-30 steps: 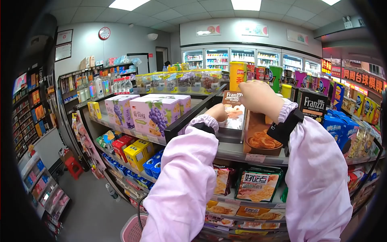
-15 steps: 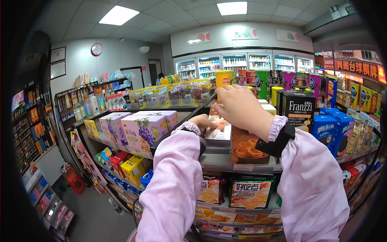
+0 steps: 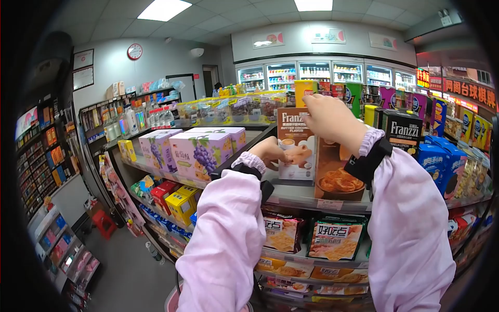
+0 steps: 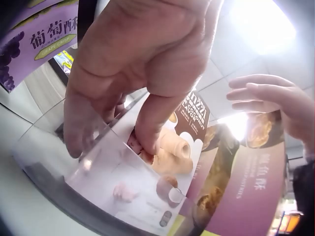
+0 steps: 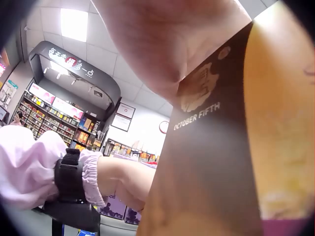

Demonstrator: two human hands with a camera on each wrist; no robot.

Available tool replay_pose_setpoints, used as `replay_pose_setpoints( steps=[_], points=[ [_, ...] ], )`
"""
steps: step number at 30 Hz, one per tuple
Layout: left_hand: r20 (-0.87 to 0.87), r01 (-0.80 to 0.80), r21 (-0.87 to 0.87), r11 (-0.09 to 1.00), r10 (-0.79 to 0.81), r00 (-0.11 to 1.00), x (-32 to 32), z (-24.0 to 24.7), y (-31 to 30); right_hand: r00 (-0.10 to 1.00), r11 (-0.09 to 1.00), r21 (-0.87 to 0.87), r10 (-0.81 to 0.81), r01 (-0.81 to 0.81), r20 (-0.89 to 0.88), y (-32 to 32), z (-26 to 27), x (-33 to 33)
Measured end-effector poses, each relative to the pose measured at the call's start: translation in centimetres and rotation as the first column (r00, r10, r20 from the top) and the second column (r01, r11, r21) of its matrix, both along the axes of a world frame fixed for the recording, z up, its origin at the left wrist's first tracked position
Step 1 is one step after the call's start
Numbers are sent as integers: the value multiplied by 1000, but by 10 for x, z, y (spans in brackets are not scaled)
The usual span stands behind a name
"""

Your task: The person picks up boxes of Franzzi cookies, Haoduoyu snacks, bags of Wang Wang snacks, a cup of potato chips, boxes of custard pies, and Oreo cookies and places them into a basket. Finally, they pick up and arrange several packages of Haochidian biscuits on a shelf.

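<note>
A brown-and-white Franzzi cookie box [image 3: 297,151] stands upright on the top shelf. My left hand [image 3: 267,151] holds its left edge, the thumb [image 4: 150,128] on the printed front and the other fingers along the side. Straight fingers of my right hand [image 3: 332,120] reach across the box's upper right corner in the head view. Beneath that hand stands a taller brown pastry box [image 3: 340,174] with a picture of pastries; it fills much of the right wrist view, marked October Fifth. A clear plastic shelf lip [image 4: 83,169] runs in front of the left fingertips.
Purple grape crisp boxes [image 3: 200,153] stand on the left, beyond a dark divider. A black Franzzi box [image 3: 401,130] and blue cookie boxes [image 3: 434,161] are to the right. Bagged biscuits [image 3: 338,236] fill the shelf below. A pink basket [image 3: 171,301] sits low in front.
My left hand has shifted from the Franzzi box's front to its left edge, leaving more of the front visible. The right hand stays near the box top. The head view has swung slightly.
</note>
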State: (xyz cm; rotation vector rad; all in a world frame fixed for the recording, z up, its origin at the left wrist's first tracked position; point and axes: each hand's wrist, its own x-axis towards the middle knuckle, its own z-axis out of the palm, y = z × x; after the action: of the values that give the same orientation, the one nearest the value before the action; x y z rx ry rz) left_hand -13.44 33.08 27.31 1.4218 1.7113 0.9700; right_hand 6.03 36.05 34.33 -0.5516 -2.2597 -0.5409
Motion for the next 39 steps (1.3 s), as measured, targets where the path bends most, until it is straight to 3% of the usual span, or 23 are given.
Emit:
replay_pose_setpoints(
  steps=[3,6,10,13,16,19,20,26,32,39],
  points=[
    [-62,14,76,997,-9,998,2,-4,-3,996,992,-118,-42,52,82,-1,4,-8],
    [-227,-40,238,970,96,969,11,-1,-18,968,978,-160,-94,134,234,-2,6,-13],
    [-183,78,257,963,-30,983,5,-5,-11,959,968,-166,-145,188,243,-14,13,-14],
    [-99,194,397,897,-169,981,-18,-23,26,979,985,-116,-109,130,171,-5,12,-18],
    [-9,-112,323,940,122,993,12,-5,-4,978,981,-147,-96,124,184,-8,12,-20],
    [-7,-148,329,933,159,987,7,-8,1,970,979,-176,-56,99,238,-9,16,-20],
    [-10,-56,434,899,67,998,3,-11,6,968,980,-174,-56,100,243,-8,15,-21],
    [12,-61,285,957,60,998,11,-5,-3,970,978,-174,-70,112,231,-6,15,-21],
    [-11,43,236,971,-41,999,17,5,-23,967,977,-182,-68,115,246,-7,17,-19],
    [78,80,190,978,-96,992,2,1,-7,967,976,-182,-77,123,241,-1,17,-19]
  ],
)
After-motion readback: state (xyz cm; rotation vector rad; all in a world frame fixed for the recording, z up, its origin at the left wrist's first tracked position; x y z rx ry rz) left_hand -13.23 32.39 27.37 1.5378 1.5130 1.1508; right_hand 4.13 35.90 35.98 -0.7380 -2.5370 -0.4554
